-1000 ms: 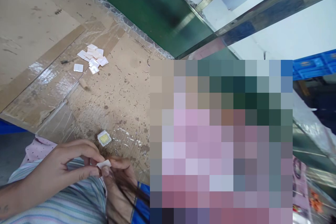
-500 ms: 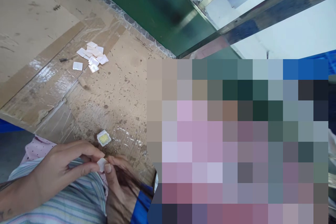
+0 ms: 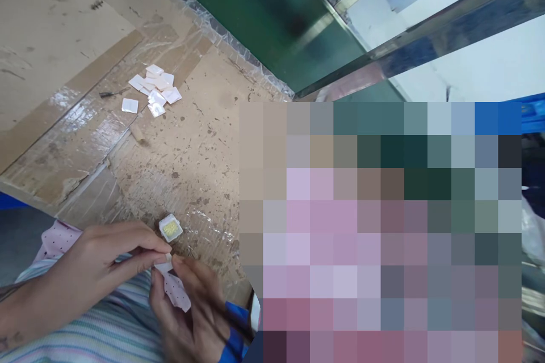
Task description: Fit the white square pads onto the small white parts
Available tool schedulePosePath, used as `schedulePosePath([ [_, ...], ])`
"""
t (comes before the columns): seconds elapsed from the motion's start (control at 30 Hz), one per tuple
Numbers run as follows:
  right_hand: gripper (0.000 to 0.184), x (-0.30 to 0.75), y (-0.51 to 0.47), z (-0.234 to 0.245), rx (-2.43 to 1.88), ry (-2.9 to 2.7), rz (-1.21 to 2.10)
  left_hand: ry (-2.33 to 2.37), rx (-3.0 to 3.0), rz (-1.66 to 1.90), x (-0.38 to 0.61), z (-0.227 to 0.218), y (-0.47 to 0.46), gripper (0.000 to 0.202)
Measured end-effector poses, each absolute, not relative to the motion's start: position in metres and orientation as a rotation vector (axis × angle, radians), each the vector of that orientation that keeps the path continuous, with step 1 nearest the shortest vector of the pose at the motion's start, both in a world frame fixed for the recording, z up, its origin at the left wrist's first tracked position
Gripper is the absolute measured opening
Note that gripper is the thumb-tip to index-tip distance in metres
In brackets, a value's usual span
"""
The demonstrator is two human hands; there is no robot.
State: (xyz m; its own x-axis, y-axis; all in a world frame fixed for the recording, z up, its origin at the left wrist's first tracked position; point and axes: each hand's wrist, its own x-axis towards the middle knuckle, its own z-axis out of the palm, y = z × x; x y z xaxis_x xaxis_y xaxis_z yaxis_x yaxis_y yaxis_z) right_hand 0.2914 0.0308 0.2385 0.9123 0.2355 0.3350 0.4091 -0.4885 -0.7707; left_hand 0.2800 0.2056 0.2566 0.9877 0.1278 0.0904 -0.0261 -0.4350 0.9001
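My left hand [image 3: 114, 252] pinches a small white square piece [image 3: 164, 264] between thumb and forefinger. My right hand [image 3: 191, 300] meets the same piece, forefinger at its right edge and thumb tip by its lower left corner; dotted cloth shows through the gap between them. Just beyond my fingers sits a small white open tray [image 3: 170, 228] with tiny yellow bits inside. Farther off, a loose pile of similar flat white squares [image 3: 157, 88] lies on the cardboard, and a single white square [image 3: 130, 105] rests to its left.
Worn, stained cardboard [image 3: 183, 153] with clear tape covers the tabletop. A small brown roll-like bit [image 3: 137, 135] and a dark thin object [image 3: 105, 94] lie near the squares. A green surface [image 3: 255, 17] and a metal rail [image 3: 426, 39] run beyond. Pixelation hides the right side.
My right thumb has moved down and left from the face of the white piece, widening its gap from the forefinger. The piece looks tilted differently. The view has shifted slightly.
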Motion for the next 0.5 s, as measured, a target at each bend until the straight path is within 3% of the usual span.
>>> schedulePosePath([
  [0.13, 0.010, 0.313, 0.038, 0.246, -2.133, -0.403, -0.285, 0.015, 2.216, 0.456, 0.280, 0.253, 0.212, 0.016],
  [0.2, 0.009, 0.323, 0.041, 0.250, -2.151, -0.396, -0.263, -0.074, 2.315, 0.517, 0.279, 0.247, 0.214, 0.025],
  [0.3, 0.012, 0.330, 0.045, 0.253, -2.168, -0.391, -0.223, -0.183, 2.443, 0.454, 0.278, 0.236, 0.211, 0.040],
  [0.5, 0.015, 0.327, 0.049, 0.253, -2.216, -0.381, -0.208, 0.027, 2.443, 0.285, 0.274, 0.224, 0.202, 0.034],
])
